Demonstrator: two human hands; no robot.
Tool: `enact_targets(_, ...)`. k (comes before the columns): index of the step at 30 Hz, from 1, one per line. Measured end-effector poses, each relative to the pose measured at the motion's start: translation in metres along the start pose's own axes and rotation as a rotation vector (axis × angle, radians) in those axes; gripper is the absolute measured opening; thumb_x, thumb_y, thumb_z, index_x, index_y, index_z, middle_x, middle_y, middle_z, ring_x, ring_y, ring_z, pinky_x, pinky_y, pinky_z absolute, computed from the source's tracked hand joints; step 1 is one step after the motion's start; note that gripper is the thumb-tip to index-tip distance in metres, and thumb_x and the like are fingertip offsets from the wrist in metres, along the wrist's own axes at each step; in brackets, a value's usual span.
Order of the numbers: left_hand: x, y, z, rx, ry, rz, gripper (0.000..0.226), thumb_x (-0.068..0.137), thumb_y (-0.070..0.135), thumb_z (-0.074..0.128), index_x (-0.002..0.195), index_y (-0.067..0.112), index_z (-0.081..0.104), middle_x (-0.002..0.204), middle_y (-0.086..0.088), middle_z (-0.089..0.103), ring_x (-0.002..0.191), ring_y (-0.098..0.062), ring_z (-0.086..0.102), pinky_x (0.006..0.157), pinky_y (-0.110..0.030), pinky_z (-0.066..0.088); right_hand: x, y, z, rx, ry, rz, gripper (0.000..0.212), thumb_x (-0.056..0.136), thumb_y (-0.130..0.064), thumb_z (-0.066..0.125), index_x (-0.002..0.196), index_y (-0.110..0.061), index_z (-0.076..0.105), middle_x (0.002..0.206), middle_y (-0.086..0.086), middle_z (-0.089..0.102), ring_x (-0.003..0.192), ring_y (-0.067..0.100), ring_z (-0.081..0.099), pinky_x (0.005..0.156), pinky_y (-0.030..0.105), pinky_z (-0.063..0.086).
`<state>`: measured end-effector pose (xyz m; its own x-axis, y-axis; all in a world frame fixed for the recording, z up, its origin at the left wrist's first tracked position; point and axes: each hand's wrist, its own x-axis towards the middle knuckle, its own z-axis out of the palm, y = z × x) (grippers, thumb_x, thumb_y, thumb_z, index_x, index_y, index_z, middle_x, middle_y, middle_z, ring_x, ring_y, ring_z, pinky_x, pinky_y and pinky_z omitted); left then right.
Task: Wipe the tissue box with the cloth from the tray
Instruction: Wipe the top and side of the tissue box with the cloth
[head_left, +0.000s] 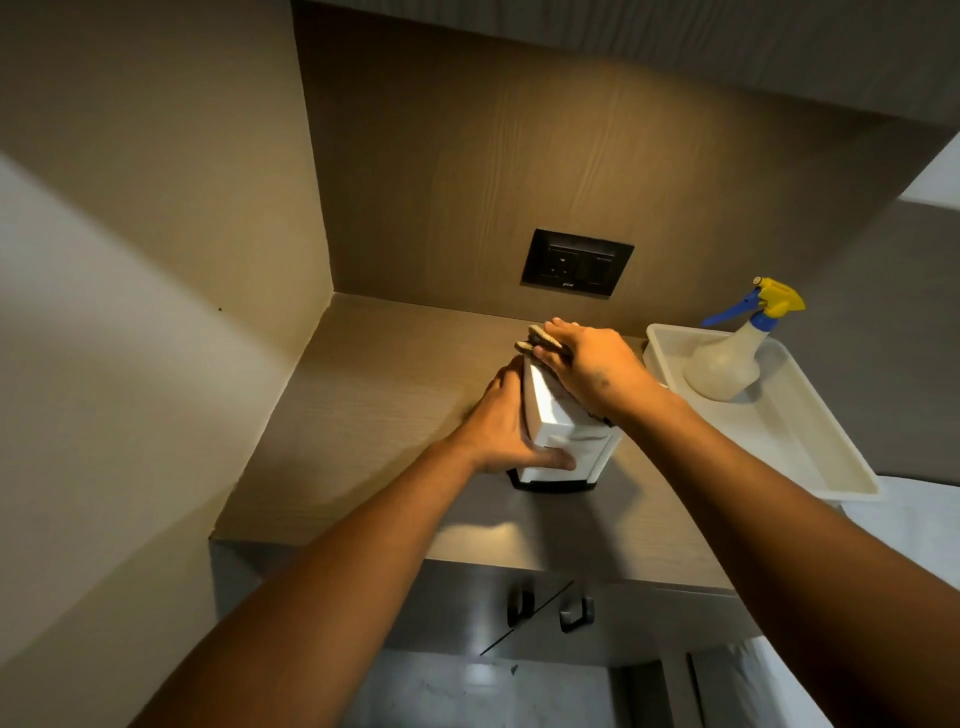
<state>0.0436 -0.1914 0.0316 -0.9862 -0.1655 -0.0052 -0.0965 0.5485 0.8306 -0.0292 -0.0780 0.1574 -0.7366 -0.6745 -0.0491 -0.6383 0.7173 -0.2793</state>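
The tissue box (550, 415) is white with a dark base. It stands near the middle of a brown wooden counter (374, 415), a little in front of the back wall. It looks tipped a bit, but that is hard to be sure of.

The left hand (506, 431) wraps around the left side of the box. Its thumb lies across the near face, low down, and its fingers curl around the far side. It grips the box tight.

The right hand (592, 371) lies flat on top of the box. Under its fingers is the cloth (540, 338), folded and pale with dark edges. The fingers are bent over the cloth and press it down on the top of the box. A bit of the cloth pokes out past the fingertips at the far end.

Just to the right of the box sits a white tray (810, 452) on the counter. A clear spray bottle (727, 364) with a blue and yellow top stands in the far end of the tray.

On the back wall, above the box, is a black socket plate (576, 262). Below the counter edge are two dark cupboard handles (550, 610).
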Motion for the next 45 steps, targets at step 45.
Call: enact_targets(45,0.002,-0.006,0.003,-0.048,0.015,0.019,0.136,0.035,0.078,0.095,0.147,0.033,0.032,0.144,0.006,0.05,0.134,-0.017,0.051,0.108,-0.047,0.052,0.003,-0.007,0.005,0.171,0.184,0.463,0.068,0.094,-0.063,0.026,0.135,-0.014,0.05,0.132,0.017,0.044,0.115,0.036,0.052,0.093,0.046,0.043)
